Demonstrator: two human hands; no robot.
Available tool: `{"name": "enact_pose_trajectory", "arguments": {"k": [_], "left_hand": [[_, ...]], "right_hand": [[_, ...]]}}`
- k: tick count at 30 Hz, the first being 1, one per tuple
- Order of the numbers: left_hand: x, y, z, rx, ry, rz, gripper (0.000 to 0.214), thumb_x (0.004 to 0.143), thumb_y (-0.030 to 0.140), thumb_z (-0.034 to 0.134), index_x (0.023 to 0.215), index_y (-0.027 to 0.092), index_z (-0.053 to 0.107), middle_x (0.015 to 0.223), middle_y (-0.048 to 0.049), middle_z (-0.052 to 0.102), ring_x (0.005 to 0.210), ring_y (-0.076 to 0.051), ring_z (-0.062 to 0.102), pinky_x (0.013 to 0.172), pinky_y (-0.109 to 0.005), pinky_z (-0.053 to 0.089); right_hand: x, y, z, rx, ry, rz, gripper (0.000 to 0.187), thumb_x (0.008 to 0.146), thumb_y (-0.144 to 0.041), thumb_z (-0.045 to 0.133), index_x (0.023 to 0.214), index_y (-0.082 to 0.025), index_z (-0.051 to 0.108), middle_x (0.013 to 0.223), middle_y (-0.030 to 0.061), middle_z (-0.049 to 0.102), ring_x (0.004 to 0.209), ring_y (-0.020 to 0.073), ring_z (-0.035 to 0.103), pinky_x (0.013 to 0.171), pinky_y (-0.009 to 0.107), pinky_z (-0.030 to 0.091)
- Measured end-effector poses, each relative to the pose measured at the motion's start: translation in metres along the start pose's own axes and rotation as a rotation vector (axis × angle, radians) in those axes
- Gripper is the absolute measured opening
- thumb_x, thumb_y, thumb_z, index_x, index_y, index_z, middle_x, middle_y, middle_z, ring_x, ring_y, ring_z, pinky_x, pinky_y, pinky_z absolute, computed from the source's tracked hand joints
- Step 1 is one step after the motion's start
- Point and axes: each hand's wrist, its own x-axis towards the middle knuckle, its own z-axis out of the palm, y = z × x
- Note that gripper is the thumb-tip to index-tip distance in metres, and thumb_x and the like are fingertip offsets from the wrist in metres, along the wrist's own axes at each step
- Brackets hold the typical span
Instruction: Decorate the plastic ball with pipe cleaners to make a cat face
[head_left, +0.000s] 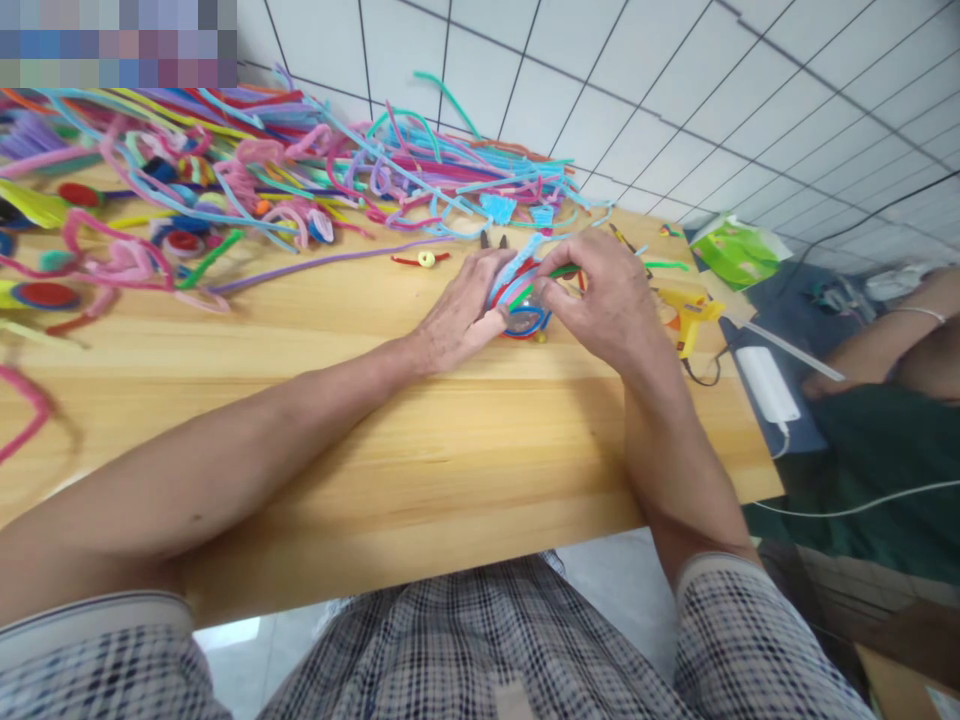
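Both of my hands meet near the far edge of a wooden table (420, 440). My left hand (463, 312) curls round the left side of a small bundle of coiled pipe cleaners (523, 300) in light blue, red, blue and pink. My right hand (609, 300) pinches a green pipe cleaner (556, 272) that sticks out of the same bundle. The bundle rests on the tabletop between my fingers and is partly hidden by them.
A big heap of coloured pipe cleaners (247, 170) covers the table's far left. A yellow glue gun (688, 316) lies right of my hands, pliers (493, 240) just beyond them. A green packet (739, 255) and another person's arm (877, 350) are at the right.
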Motion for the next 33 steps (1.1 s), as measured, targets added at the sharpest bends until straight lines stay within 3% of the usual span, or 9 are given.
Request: {"name": "enact_pose_trajectory", "arguments": {"k": [5, 14, 18, 23, 28, 33], "left_hand": [[0.001, -0.001, 0.002, -0.022, 0.025, 0.006, 0.082, 0.123, 0.083, 0.057, 0.185, 0.029, 0.052, 0.187, -0.0225, 0.064, 0.178, -0.048, 0.059, 0.153, -0.076, 0.047], [0.001, -0.003, 0.003, 0.005, -0.007, 0.003, 0.080, 0.122, 0.069, 0.059, 0.189, 0.027, 0.049, 0.188, -0.0214, 0.062, 0.174, -0.047, 0.059, 0.152, -0.073, 0.046], [0.002, -0.001, 0.002, 0.007, -0.018, -0.007, 0.084, 0.122, 0.070, 0.058, 0.190, 0.023, 0.049, 0.188, -0.0239, 0.061, 0.175, -0.047, 0.058, 0.153, -0.072, 0.045], [0.002, 0.001, 0.001, 0.001, -0.016, -0.036, 0.087, 0.121, 0.078, 0.057, 0.190, 0.025, 0.051, 0.189, -0.0224, 0.061, 0.174, -0.046, 0.058, 0.153, -0.072, 0.046], [0.002, 0.001, 0.002, 0.033, -0.026, -0.037, 0.082, 0.122, 0.071, 0.056, 0.190, 0.024, 0.049, 0.191, -0.0233, 0.060, 0.176, -0.046, 0.057, 0.154, -0.073, 0.045], [0.002, 0.001, 0.001, 0.040, -0.025, -0.011, 0.081, 0.123, 0.067, 0.053, 0.190, 0.021, 0.047, 0.191, -0.0254, 0.060, 0.177, -0.046, 0.057, 0.154, -0.070, 0.045]], "right_hand": [[-0.003, -0.001, 0.000, -0.035, 0.032, 0.007, 0.010, 0.109, -0.035, 0.090, 0.111, -0.038, 0.081, 0.111, 0.0062, 0.088, 0.116, 0.0388, 0.083, 0.105, 0.060, 0.071], [-0.004, -0.005, 0.007, -0.040, 0.040, 0.064, 0.009, 0.109, -0.030, 0.084, 0.104, -0.034, 0.078, 0.114, 0.0080, 0.087, 0.121, 0.0386, 0.081, 0.113, 0.061, 0.067], [-0.007, -0.003, 0.011, 0.002, 0.049, 0.074, 0.007, 0.112, -0.033, 0.083, 0.105, -0.033, 0.081, 0.115, 0.0099, 0.088, 0.123, 0.0411, 0.082, 0.116, 0.065, 0.067], [-0.017, -0.003, 0.013, 0.035, 0.076, 0.070, 0.017, 0.121, -0.047, 0.075, 0.120, -0.035, 0.088, 0.132, 0.0134, 0.091, 0.136, 0.0442, 0.083, 0.128, 0.074, 0.066], [-0.032, -0.003, 0.017, 0.020, 0.103, 0.048, 0.031, 0.126, -0.054, 0.066, 0.136, -0.036, 0.090, 0.155, 0.0145, 0.090, 0.151, 0.0438, 0.081, 0.139, 0.078, 0.061], [-0.042, 0.004, 0.026, 0.067, 0.068, 0.038, 0.038, 0.127, -0.056, 0.063, 0.148, -0.038, 0.089, 0.159, 0.0160, 0.089, 0.157, 0.0453, 0.080, 0.142, 0.080, 0.059]]}}
